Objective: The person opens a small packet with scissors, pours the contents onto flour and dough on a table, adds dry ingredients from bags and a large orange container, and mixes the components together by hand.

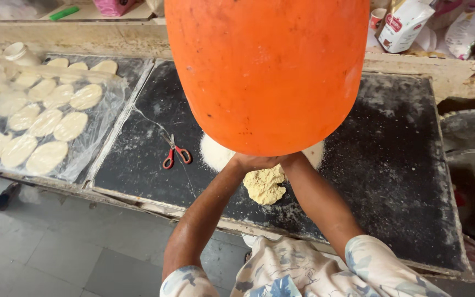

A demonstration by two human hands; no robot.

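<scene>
Grip: both hands meet at the near rim of the orange tub (268, 71), left hand (247, 161) and right hand (290, 159) side by side, closed on the rim. Fingers mostly hidden under the tub; exact purchase cannot be told.

Tub: tipped up and inverted, its base toward the camera, raised over the black bench (391, 165). It blocks the view of whatever lies directly behind it.

Below the hands: a yellow dough lump (265, 185) lies on the bench near the front edge, touching a pale flour heap (215, 154) that runs back under the tub.

Judgement on technique: keep the mouth over the heap and the rim pressure even on both sides; a one-sided hold would likely let the tub swing. Tilt steadily so contents land on the heap, not past the front edge.

Pose: both forearms extended forward, converging to the wrists, elbows apart, patterned sleeves at the upper arms.

Elsewhere: red-handled scissors (176, 155) left of the heap; a plastic sheet (92, 143) with flat dough rounds (71, 126) covers the left slab.
</scene>
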